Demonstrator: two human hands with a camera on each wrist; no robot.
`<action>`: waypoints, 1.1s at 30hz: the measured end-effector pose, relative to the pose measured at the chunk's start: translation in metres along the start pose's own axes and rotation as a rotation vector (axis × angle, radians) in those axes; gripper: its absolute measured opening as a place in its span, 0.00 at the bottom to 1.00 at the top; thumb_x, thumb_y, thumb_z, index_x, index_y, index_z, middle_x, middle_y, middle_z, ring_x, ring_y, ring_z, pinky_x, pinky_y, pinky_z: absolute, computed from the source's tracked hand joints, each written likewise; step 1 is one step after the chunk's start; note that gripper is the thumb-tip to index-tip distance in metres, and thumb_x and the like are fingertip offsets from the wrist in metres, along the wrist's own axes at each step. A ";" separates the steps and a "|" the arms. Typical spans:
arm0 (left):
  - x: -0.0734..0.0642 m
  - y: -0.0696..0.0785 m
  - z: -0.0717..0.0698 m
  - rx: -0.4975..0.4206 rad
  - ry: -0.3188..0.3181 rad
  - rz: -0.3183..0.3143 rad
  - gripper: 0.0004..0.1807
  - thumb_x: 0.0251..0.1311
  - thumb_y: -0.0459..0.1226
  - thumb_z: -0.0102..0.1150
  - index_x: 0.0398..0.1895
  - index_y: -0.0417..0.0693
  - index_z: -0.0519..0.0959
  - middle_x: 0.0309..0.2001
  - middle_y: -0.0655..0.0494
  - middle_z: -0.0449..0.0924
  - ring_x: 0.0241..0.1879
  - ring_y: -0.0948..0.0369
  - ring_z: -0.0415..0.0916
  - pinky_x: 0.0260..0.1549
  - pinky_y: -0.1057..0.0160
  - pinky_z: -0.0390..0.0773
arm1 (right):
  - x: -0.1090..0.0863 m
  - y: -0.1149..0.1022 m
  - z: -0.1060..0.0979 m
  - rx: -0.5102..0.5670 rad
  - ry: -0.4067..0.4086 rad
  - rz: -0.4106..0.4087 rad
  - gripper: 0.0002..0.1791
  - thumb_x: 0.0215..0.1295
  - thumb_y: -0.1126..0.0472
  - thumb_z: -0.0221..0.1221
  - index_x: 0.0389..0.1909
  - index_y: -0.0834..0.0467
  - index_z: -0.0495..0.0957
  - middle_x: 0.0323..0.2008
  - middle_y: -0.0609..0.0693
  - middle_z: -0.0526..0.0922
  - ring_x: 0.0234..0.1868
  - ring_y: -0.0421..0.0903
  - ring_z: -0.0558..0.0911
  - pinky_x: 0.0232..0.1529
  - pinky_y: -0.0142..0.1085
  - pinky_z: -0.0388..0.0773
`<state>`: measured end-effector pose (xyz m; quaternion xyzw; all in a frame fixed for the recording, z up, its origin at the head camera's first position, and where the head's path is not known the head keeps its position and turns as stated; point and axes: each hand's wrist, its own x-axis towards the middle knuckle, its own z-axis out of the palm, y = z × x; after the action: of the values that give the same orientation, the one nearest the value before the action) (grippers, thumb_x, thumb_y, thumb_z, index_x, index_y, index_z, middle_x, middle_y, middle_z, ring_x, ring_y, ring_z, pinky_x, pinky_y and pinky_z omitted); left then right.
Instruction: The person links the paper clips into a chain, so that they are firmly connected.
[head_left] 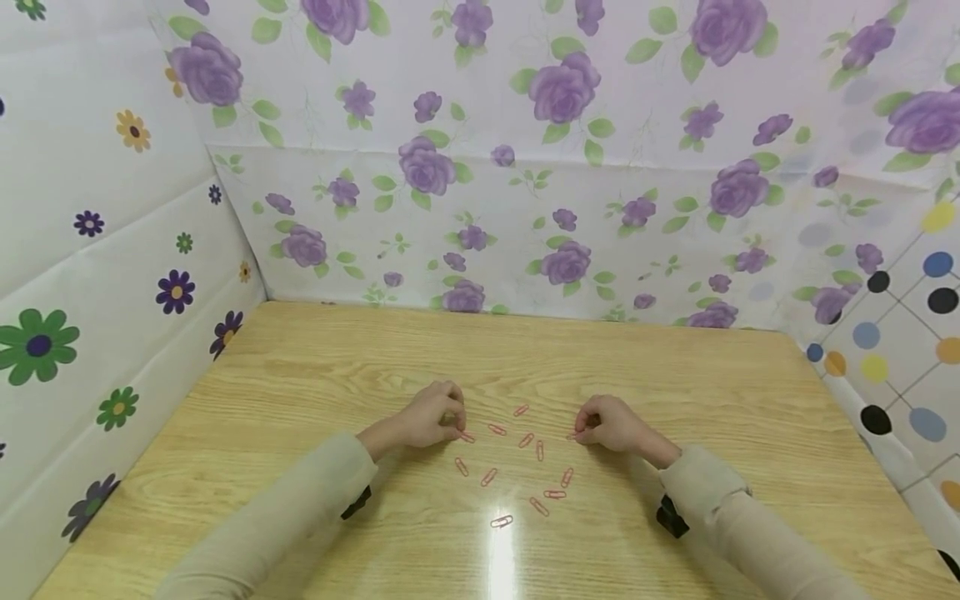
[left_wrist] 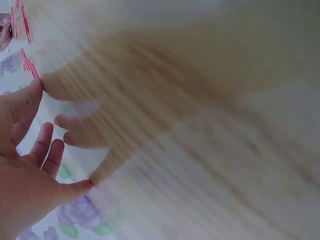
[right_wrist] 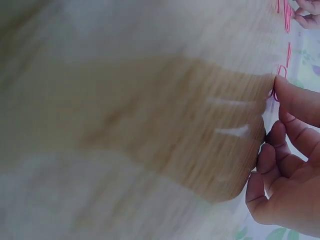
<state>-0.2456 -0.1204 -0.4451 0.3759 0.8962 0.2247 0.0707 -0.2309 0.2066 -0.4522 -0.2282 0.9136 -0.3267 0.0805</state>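
Note:
Several pink paper clips (head_left: 527, 440) lie scattered over the wooden table between my two hands. On the left, my left hand (head_left: 431, 417) rests low at the tabletop, thumb and index finger pinching the end of a pink paper clip (head_left: 468, 437); its other fingers are spread in the left wrist view. My right hand (head_left: 609, 423) is opposite, its thumb and index finger pinching another pink paper clip (right_wrist: 282, 71), part of which they hide. Its remaining fingers are bent against the table in the right wrist view.
The wooden table (head_left: 360, 358) meets a flowered cloth wall (head_left: 495, 225) at the back. Patterned sheets stand at the left (head_left: 150, 242) and right sides. Nearer the front, a single paper clip (head_left: 502, 522) lies by a bright light reflection.

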 end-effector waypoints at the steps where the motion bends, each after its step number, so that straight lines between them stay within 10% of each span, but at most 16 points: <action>1: 0.000 0.001 0.000 -0.001 -0.006 -0.003 0.05 0.52 0.34 0.63 0.23 0.50 0.78 0.44 0.51 0.69 0.44 0.53 0.62 0.42 0.55 0.62 | -0.001 -0.001 0.000 0.003 0.001 0.014 0.06 0.52 0.67 0.65 0.21 0.57 0.77 0.26 0.46 0.73 0.28 0.42 0.68 0.31 0.35 0.66; 15: 0.001 0.001 -0.001 -0.013 -0.058 -0.035 0.07 0.57 0.34 0.58 0.22 0.51 0.75 0.41 0.56 0.69 0.43 0.56 0.62 0.44 0.56 0.63 | -0.007 -0.001 -0.009 0.220 -0.051 0.010 0.03 0.58 0.64 0.60 0.28 0.61 0.78 0.24 0.51 0.78 0.22 0.41 0.70 0.22 0.32 0.68; 33: -0.004 0.005 -0.010 -0.318 0.044 -0.015 0.04 0.57 0.26 0.55 0.26 0.39 0.72 0.22 0.54 0.71 0.20 0.66 0.63 0.19 0.71 0.65 | -0.019 -0.003 -0.013 0.491 -0.104 0.024 0.07 0.64 0.71 0.48 0.33 0.71 0.74 0.32 0.62 0.76 0.29 0.47 0.73 0.31 0.36 0.73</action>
<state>-0.2427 -0.1237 -0.4339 0.3482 0.8535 0.3714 0.1114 -0.2170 0.2201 -0.4405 -0.2075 0.8040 -0.5258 0.1843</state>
